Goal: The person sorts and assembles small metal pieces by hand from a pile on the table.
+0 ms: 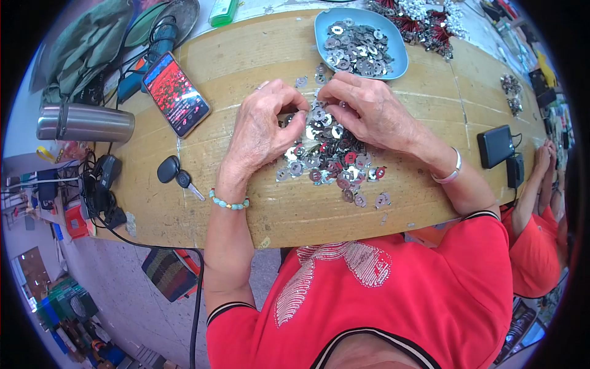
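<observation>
A loose pile of small round metal pieces with cut-out centres (332,154) lies on the cardboard-covered table, some showing red. At the pile's left edge my left hand (261,126) is closed, thumb and forefinger brought together; what they pinch, if anything, is hidden. My right hand (372,111) bends over the top of the pile from the right, its fingers curled in a pinch close to several metal pieces. I cannot make out what is in that pinch. Just beyond my right hand, a blue tray (401,58) holds many more of these pieces.
Left of my hands are a phone (176,95) with a lit screen, a car key with a dark fob (169,169) and a steel flask (86,122). Bundled parts (424,24) lie at the back right, a black box (495,146) at right. Another person's arm (531,184) rests beyond it.
</observation>
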### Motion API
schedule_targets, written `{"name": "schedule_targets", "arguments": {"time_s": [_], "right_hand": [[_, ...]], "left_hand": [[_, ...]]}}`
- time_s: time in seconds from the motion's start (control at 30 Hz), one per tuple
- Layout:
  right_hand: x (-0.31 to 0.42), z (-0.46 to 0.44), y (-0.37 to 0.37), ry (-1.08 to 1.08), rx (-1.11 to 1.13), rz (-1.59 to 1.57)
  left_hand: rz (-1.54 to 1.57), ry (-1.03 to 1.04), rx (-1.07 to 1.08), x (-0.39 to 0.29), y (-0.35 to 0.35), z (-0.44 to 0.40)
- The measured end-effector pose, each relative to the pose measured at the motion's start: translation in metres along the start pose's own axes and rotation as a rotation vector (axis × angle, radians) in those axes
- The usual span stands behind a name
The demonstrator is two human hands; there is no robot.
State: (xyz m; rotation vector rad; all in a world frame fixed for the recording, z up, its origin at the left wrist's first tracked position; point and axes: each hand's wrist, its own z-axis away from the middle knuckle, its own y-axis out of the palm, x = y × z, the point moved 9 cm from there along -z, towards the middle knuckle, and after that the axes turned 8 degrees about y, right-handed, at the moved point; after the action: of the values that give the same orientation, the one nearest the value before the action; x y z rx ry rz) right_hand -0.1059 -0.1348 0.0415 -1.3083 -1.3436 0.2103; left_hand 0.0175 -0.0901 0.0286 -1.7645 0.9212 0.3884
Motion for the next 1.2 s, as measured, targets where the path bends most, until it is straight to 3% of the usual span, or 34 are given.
{"name": "schedule_targets", "arguments": {"time_s": [0.23,0.63,0.73,0.87,0.97,1.2], "right_hand": [[0.005,0.003,0.008,0.0,0.093,0.003],[0.0,0.001,0.011,-0.043,-0.007,0.01],[-0.008,-0.004,0.001,0.016,-0.065,-0.118],[-0.03,-0.002,0.007,0.391,0.089,-0.527],[-0.032,0.001,0.015,0.476,0.181,-0.768],[-0.029,0.001,0.015,0.517,0.229,-0.861]], "left_hand": [[-0.001,0.004,-0.036,0.001,0.0,-0.001],[0.003,-0.002,-0.049,0.002,0.0,0.0],[0.029,-0.023,-0.063,0.0,-0.002,-0.001],[0.062,-0.037,-0.087,-0.003,-0.005,-0.002],[0.107,-0.04,-0.081,-0.004,-0.004,-0.002],[0.23,-0.056,-0.094,0.0,0.001,-0.002]]}}
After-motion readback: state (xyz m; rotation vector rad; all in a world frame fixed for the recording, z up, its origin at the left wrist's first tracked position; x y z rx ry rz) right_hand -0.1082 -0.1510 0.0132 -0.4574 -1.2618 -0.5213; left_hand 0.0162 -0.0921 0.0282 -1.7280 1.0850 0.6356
